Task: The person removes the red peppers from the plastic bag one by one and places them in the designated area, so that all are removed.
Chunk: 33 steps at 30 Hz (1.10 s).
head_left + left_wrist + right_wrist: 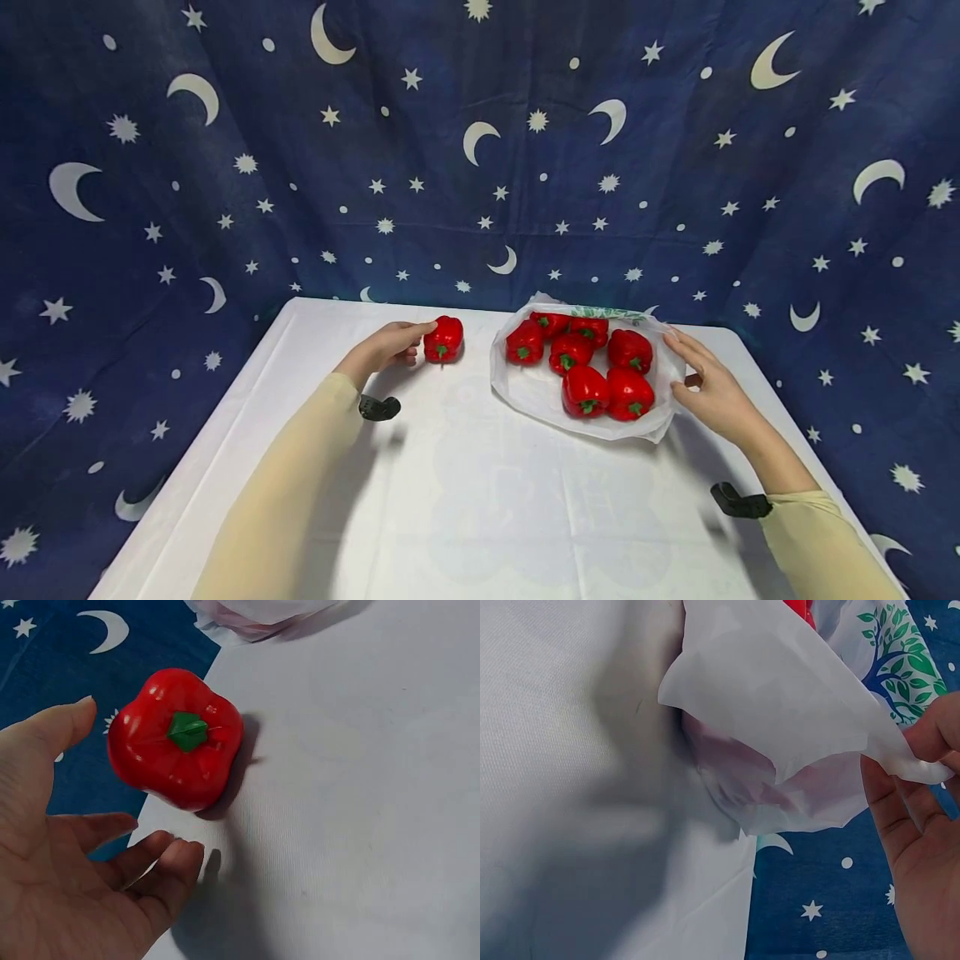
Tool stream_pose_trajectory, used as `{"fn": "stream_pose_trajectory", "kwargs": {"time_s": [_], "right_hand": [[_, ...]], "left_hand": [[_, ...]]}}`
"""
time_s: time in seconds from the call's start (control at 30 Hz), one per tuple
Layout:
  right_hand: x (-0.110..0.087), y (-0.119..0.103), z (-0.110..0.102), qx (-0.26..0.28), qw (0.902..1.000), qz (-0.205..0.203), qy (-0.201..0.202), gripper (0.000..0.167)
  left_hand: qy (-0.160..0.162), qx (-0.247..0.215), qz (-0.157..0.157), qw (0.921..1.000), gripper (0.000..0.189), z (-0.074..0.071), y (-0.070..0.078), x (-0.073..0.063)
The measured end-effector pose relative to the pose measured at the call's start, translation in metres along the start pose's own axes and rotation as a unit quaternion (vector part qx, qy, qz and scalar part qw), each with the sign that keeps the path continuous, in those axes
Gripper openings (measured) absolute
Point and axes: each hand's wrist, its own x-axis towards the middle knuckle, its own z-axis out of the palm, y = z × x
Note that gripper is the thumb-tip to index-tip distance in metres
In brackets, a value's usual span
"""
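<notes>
A single red bell pepper [444, 339] with a green stem is on the white cloth, left of the bag. Beside it is my left hand [386, 346], thumb and fingers spread; the left wrist view shows a gap between them and the pepper [176, 742]. To the right lies a thin white plastic bag [517, 390], its mouth facing me, with several more red bell peppers [586, 392] inside. My right hand [712, 396] pinches the bag's right edge between thumb and fingers. A green and blue tree print shows on the bag [772, 682] in the right wrist view.
A white cloth covers the table [465, 517]. Behind and along both sides hangs a dark blue curtain [420, 250] with moons and stars. The bag stands near the table's back edge. A black wrist device [379, 407] is on my left sleeve, another [741, 502] on the right.
</notes>
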Motion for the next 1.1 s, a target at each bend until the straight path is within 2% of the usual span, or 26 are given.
{"fn": "stream_pose_trajectory", "kwargs": {"time_s": [0.23, 0.33, 0.47, 0.63, 0.83, 1.1], "right_hand": [[0.0, 0.002, 0.002, 0.0, 1.0, 0.004, 0.001, 0.076], [-0.001, 0.004, 0.004, 0.003, 1.0, -0.001, 0.002, 0.075], [-0.002, 0.006, 0.005, 0.005, 1.0, -0.008, 0.003, 0.074], [0.0, 0.006, 0.001, -0.001, 0.9999, -0.011, 0.007, 0.072], [0.004, 0.004, 0.001, 0.006, 1.0, -0.007, 0.001, 0.074], [0.001, 0.003, 0.002, 0.008, 1.0, 0.0, 0.002, 0.074]], "left_hand": [[0.038, 0.034, 0.034, 0.9981, 0.08, -0.004, 0.0, -0.018], [0.054, 0.035, 0.052, 0.9966, 0.079, 0.0, 0.005, -0.026], [0.057, 0.022, 0.078, 0.995, 0.072, 0.009, 0.012, -0.041], [0.044, 0.006, 0.099, 0.9941, 0.065, 0.023, 0.019, -0.061], [0.009, -0.015, 0.105, 0.9943, 0.063, 0.041, 0.018, -0.076], [-0.033, 0.008, 0.124, 0.9917, 0.062, 0.068, 0.011, -0.089]]}}
